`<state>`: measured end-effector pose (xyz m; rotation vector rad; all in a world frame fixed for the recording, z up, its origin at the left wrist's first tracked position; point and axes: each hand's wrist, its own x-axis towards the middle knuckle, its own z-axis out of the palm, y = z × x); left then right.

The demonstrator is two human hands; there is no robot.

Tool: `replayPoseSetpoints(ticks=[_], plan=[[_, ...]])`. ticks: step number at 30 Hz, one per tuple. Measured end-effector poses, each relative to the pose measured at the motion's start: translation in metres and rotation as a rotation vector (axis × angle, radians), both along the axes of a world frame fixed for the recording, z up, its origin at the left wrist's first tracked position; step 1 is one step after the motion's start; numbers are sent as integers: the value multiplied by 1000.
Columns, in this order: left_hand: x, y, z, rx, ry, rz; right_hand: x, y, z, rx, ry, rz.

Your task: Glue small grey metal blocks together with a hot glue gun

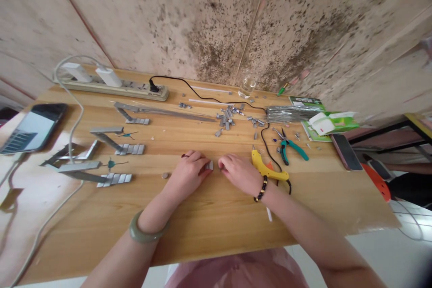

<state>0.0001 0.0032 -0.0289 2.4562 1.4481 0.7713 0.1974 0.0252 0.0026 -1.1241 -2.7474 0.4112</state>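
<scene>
Near the middle of the wooden table (216, 216), my left hand (189, 170) has its thumb and fingers closed on a small grey block piece (209, 165). Just to the right is my right hand (240, 172), its fingers curled together in a pinch; what they hold, if anything, is too small to name. A small round grey piece (165, 175) lies left of my left hand. Beside my right wrist rests a yellow glue gun (266, 168). Beyond both hands lies a loose pile of grey blocks (227, 119).
Angled grey assemblies (114, 179) stand at left, near a tablet (35, 127) and power strip (128, 89). Teal pliers (290, 147), a wire bundle (292, 113), a phone (346, 152) and a glass (247, 87) occupy the right and back. Cables cross the table.
</scene>
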Motion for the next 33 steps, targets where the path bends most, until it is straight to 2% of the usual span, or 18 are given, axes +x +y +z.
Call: replayPoseSetpoints(ticks=[7,14,25,33], plan=[[-1,1,-3,-23,-36,12,-5,3,-2,-75,126,-84],[0,2,-1,-97,-79,51,-9,9,-10,-78,146,-31],[2,2,0,-93,-66,73,-12,10,-6,-81,117,8],[4,1,3,-153,-87,94,-12,14,-5,-102,116,41]])
